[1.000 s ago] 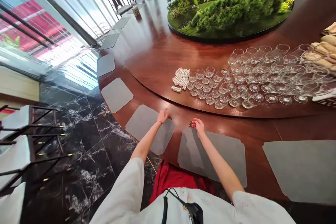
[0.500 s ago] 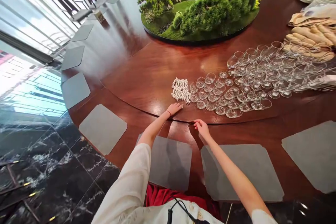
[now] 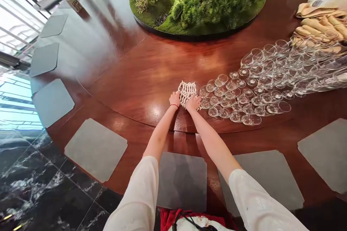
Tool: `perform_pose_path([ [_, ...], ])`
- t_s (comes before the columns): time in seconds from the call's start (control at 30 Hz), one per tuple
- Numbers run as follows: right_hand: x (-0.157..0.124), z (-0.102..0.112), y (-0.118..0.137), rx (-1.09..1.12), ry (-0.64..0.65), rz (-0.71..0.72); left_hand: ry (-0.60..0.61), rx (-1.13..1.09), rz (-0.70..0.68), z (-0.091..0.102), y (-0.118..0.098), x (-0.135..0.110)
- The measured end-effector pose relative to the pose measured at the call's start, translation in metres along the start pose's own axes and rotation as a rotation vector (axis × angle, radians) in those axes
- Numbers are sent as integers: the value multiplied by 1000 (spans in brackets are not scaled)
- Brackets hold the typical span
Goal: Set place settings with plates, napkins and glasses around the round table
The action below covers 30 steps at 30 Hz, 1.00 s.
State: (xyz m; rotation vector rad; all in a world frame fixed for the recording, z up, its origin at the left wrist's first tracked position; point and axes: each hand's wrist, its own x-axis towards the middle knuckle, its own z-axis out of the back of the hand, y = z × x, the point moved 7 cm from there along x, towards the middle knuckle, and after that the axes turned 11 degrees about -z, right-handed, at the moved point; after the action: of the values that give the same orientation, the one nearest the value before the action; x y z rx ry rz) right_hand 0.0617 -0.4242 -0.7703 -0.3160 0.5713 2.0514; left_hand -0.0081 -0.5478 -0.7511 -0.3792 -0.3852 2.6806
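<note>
Right under the hands, on the glossy wooden lazy Susan [image 3: 151, 66] of the table, sits a tight patch of white zigzag pieces [image 3: 187, 90] (ceramic rests maybe, too small to be sure). Left hand [image 3: 175, 98] and right hand [image 3: 193, 103] are together, almost touching, both on the patch's near edge; can't tell if either is actually gripping. Immediately right of the hands, stemmed glasses [image 3: 238, 103] lie on their sides in a dense fan, their nearest ones just beside the patch. Beyond the hands stands a moss-and-pine centrepiece [image 3: 197, 11]; far right, folded napkins [image 3: 317, 25]. Grey placemats [image 3: 182, 181] run along the table edge below the hands. Working note: keep pressure low and even, square the pieces from both sides, and keep the right wrist high, as the nearest glass sits close to it.
</note>
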Motion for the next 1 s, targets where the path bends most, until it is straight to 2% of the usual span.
perform_pose_path([
  [0.13,-10,8,-1,-30,-72,69,-9,-29,14,-7,-12,-7],
  [0.27,-17,5,-10,0,-93,122,-10,-41,38,-8,-22,-17],
  [0.4,-26,2,-20,-6,-124,237,25,-5,84,-10,-31,-19],
  [0.57,-23,-4,-30,8,-141,262,-51,90,147,-11,-34,-22],
  [0.7,-19,-14,-33,10,-101,256,-11,124,124,-15,-21,-32],
  [0.83,-25,-22,-34,-16,-82,289,34,132,92,-13,6,-47],
  [1.0,-39,-27,-27,-72,-55,443,-32,103,187,7,46,-51],
])
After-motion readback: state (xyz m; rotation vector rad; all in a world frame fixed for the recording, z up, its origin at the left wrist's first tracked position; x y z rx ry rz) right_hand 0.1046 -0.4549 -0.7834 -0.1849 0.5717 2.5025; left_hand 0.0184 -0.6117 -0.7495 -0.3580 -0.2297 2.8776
